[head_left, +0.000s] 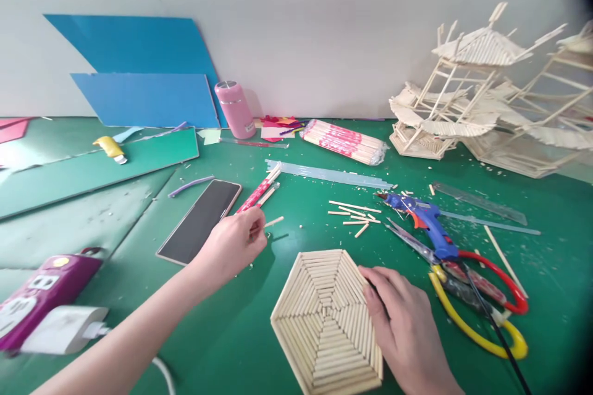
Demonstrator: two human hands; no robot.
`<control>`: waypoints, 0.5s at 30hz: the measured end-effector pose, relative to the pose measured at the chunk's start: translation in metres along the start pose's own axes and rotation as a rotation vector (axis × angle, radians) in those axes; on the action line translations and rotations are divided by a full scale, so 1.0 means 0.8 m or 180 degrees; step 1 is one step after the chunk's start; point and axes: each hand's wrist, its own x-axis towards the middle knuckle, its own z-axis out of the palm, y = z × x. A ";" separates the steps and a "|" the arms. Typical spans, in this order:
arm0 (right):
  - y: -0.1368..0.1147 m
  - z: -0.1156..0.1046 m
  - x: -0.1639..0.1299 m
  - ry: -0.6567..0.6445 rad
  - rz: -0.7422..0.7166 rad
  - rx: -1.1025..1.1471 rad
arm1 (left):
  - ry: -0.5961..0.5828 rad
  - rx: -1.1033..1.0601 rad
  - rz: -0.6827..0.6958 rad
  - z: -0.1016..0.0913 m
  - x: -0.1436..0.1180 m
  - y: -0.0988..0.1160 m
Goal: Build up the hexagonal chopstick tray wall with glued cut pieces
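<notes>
On green felt, right hand (402,324) presses flat on ribbed hexagonal stick panel (324,321); left hand (234,244) pinches a thin wooden stick (272,222).

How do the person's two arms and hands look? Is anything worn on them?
Both forearms are bare, with no sleeve in view. The left hand and the right hand wear no gloves. No ring, watch or bracelet shows on either.

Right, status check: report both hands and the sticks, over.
Left hand pinching a stick beside the phone. Right hand flat on the hexagon. Glue gun and scissors close by its right.
</notes>
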 end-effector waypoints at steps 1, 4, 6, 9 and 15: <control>-0.001 -0.003 0.005 0.0037 -0.0035 0.0003 | -0.0042 -0.0231 0.0058 -0.005 -0.003 0.002; 0.004 -0.018 0.024 0.0377 -0.0026 0.0063 | -0.0306 -0.1300 0.0217 -0.015 -0.011 0.016; 0.006 -0.032 0.042 0.0724 0.0064 0.0127 | -0.0442 -0.1643 0.0294 -0.017 -0.013 0.029; -0.002 -0.047 0.068 0.0795 -0.0116 0.0344 | -0.0643 -0.1802 0.0446 -0.013 -0.010 0.051; -0.037 -0.036 0.099 -0.0125 -0.0953 0.0500 | -0.0646 -0.1943 0.0480 0.001 -0.002 0.076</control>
